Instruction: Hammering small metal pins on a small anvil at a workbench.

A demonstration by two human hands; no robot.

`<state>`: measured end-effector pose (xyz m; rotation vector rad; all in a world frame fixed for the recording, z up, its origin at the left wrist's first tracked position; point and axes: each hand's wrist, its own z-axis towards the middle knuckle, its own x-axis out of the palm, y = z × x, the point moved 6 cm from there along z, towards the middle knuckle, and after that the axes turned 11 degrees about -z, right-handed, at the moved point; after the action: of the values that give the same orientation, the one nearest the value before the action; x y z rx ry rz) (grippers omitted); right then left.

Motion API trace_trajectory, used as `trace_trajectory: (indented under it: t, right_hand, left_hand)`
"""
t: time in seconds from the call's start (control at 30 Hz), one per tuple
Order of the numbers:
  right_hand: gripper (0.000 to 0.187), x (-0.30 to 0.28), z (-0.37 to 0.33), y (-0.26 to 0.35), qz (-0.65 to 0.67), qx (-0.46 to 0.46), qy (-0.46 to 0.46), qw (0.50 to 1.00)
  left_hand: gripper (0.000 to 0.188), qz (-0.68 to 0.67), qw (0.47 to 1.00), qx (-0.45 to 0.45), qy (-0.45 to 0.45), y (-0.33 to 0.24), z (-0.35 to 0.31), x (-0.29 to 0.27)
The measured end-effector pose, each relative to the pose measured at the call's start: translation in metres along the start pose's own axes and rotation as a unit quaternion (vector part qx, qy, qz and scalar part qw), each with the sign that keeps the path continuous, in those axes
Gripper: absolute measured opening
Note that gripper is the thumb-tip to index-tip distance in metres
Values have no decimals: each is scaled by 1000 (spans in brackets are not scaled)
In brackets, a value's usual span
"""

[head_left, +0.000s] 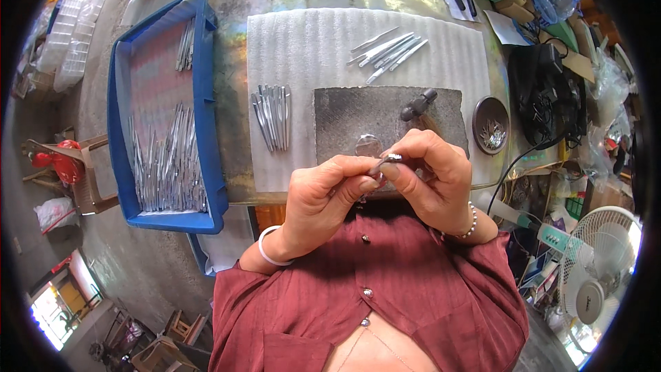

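My left hand (329, 186) and my right hand (435, 176) meet close to my chest, over the near edge of the table. Both are closed, thumbs and forefingers pinching a small slim metal piece (392, 158), mostly covered by my fingers; its exact kind does not show. Just beyond my hands lies a dark grey slab (344, 114) with a round metal disc (368, 145) and a hammer (421, 103) on it. A bundle of slim metal tools (273, 117) lies to the left, and a looser group of similar slim tools (392, 52) farther off.
White foam sheeting (296, 41) covers part of the table. At left stands a blue tray (208, 96) with many slim metal tools. A round dish (480, 124) of small metal parts, a black bag (533, 96) and a cable sit at right. A fan (599, 262) stands beyond.
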<state>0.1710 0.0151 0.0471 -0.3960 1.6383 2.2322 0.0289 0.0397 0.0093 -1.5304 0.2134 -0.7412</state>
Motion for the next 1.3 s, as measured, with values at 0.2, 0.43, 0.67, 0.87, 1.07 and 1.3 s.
trace_trajectory:
  t: [0.2,0.43,0.67,0.87,1.07,1.3]
  right_hand:
    - [13,1,-3,6,10,5,-17,1000]
    - [10,6,-4,-6,27,55,22,998]
    - [15,22,-17,-43,286,335,49,897]
    - [17,30,-25,-60,383,393,24,836]
    - [18,33,-34,-66,417,410,3,811]
    - [16,26,-50,-59,393,392,-51,830]
  left_hand:
    - [14,18,1000,2,18,-3,0,4]
    - [9,48,998,-28,34,2,3,6]
    - [12,-15,983,-177,37,15,6,3]
    - [13,-141,941,-305,45,22,11,6]
    - [13,-192,920,-340,43,36,11,8]
    - [16,-161,915,-360,81,35,12,18]
